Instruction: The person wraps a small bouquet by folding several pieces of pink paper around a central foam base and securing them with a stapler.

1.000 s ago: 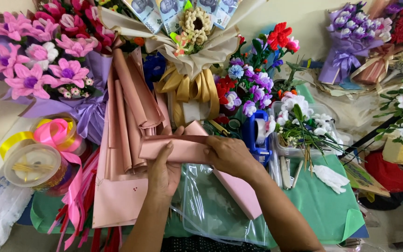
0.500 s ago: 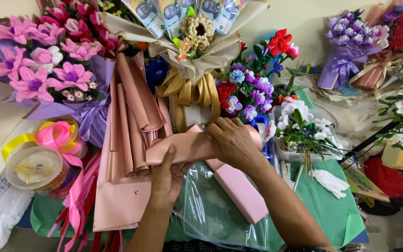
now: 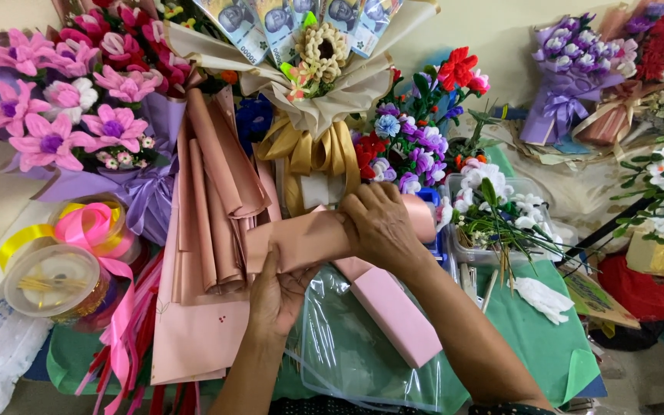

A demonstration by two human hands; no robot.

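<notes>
Cream wall (image 3: 486,38) behind (evenly lit); green-covered table (image 3: 555,346) below.

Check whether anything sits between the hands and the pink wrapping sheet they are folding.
Nothing visible does. The left hand grips the pink wrapping sheet from below and the right hand presses on it from above, both in direct contact. The clear plastic bag lies under it on the green table cover.

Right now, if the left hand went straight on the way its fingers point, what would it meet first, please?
Probably the gold ribbon of the bouquet beyond the pink paper the left hand grips; depth is unclear.
</notes>
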